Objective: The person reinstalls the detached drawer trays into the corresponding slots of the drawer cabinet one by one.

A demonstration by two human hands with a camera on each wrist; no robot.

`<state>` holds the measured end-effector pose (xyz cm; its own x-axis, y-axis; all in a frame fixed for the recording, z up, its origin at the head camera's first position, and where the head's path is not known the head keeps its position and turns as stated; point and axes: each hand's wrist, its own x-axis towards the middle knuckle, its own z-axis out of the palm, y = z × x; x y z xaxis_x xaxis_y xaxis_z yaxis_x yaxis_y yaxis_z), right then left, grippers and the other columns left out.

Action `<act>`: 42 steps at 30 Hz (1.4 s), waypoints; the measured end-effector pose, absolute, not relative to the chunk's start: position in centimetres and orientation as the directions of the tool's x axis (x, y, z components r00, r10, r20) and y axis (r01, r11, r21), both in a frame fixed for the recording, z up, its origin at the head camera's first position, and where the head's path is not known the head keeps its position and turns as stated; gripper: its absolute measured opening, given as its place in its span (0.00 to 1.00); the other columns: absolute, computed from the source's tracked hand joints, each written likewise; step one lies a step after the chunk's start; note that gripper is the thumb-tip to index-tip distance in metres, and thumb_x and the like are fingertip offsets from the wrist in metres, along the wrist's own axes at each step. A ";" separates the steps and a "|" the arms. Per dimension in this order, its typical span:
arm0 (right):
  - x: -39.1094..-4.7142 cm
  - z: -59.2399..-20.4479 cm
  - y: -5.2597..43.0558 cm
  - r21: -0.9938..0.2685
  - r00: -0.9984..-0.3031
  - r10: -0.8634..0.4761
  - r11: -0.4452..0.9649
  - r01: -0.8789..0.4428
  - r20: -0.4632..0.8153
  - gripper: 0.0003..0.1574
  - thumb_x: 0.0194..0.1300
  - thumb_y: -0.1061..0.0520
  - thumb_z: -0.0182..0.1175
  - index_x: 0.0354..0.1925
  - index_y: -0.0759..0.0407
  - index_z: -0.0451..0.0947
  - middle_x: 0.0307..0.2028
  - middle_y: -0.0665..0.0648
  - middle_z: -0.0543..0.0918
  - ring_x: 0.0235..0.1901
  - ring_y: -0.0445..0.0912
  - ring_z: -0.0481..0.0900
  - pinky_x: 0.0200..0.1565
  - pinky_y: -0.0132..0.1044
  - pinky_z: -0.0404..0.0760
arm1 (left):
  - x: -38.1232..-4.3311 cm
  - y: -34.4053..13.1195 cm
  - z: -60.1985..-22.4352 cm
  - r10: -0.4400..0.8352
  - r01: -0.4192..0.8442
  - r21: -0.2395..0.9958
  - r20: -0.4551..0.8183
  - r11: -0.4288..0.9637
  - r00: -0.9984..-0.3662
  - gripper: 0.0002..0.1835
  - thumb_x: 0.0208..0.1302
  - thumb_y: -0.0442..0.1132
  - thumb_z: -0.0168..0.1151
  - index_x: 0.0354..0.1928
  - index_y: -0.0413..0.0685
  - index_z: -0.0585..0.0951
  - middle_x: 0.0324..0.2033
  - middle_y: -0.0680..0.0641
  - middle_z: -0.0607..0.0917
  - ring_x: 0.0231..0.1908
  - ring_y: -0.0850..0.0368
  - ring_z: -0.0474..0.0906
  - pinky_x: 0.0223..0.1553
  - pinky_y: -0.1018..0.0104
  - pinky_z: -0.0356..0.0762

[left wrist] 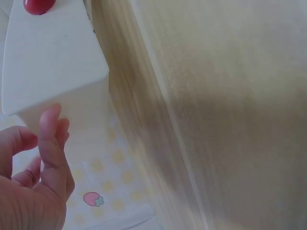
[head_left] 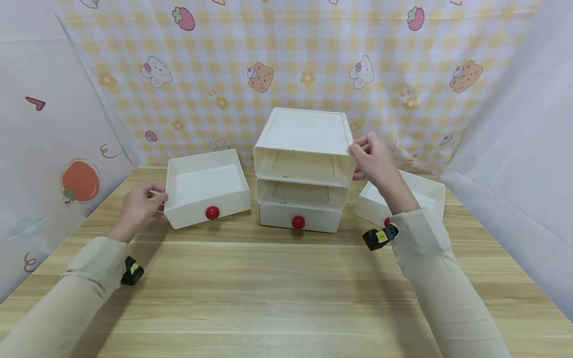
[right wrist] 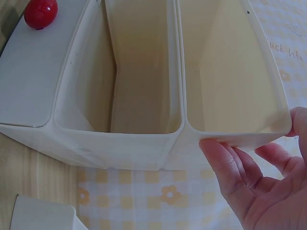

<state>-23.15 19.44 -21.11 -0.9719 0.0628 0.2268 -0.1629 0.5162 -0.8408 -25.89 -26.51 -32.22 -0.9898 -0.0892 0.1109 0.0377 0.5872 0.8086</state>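
A white drawer cabinet [head_left: 305, 130] stands at the middle back, its upper two bays bare and its bottom drawer [head_left: 277, 217] with a red knob [head_left: 298, 222] closed. At the cabinet's top right corner, my right hand [head_left: 373, 158] grips the edge, one digit over the top and others along the side wall [right wrist: 165, 143]. A removed white drawer [head_left: 183, 215] with a red knob [head_left: 212, 213] lies to the left. My left hand [head_left: 142, 203] is at that drawer's left end, and in the left wrist view its fingertips [left wrist: 51, 115] lie against the outer side.
Another white drawer [head_left: 433, 190] rests at the right, partly behind my right forearm. All stand on a wood-grain table [head_left: 250, 298]. A yellow checked curtain [head_left: 309, 54] hangs close behind, and white cloth walls [head_left: 515, 129] flank both sides.
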 end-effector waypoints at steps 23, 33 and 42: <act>-23.3 -21.2 19.3 -0.846 -0.977 0.063 0.513 -0.145 0.206 0.13 0.67 0.53 0.46 0.44 0.61 0.62 0.36 0.62 0.69 0.22 0.45 0.73 0.27 0.34 0.84 | -19.9 -27.9 -30.8 -0.022 0.142 0.763 0.200 0.631 -0.979 0.19 0.65 0.36 0.50 0.52 0.28 0.70 0.20 0.61 0.76 0.18 0.64 0.78 0.20 0.64 0.82; -23.2 -21.1 19.4 -0.841 -0.976 0.064 0.520 -0.146 0.209 0.13 0.67 0.53 0.46 0.44 0.61 0.62 0.35 0.61 0.70 0.21 0.45 0.73 0.26 0.33 0.84 | -17.5 -28.4 -30.9 0.011 0.221 0.763 0.269 0.607 -0.963 0.09 0.63 0.33 0.56 0.44 0.41 0.75 0.20 0.65 0.77 0.20 0.68 0.75 0.17 0.68 0.80; -23.3 -21.1 19.4 -0.838 -0.974 0.067 0.525 -0.151 0.218 0.13 0.66 0.54 0.46 0.44 0.61 0.62 0.34 0.62 0.70 0.21 0.46 0.76 0.25 0.34 0.84 | -15.3 -28.4 -30.9 0.027 0.263 0.741 0.314 0.618 -0.949 0.08 0.62 0.32 0.58 0.41 0.51 0.78 0.21 0.65 0.78 0.21 0.69 0.76 0.16 0.68 0.78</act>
<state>-23.25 19.41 -21.12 -0.9736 0.0674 0.2180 -0.1512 0.5249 -0.8376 -15.30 -28.35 -30.88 -0.9490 0.0266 0.3143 0.2627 0.6181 0.7409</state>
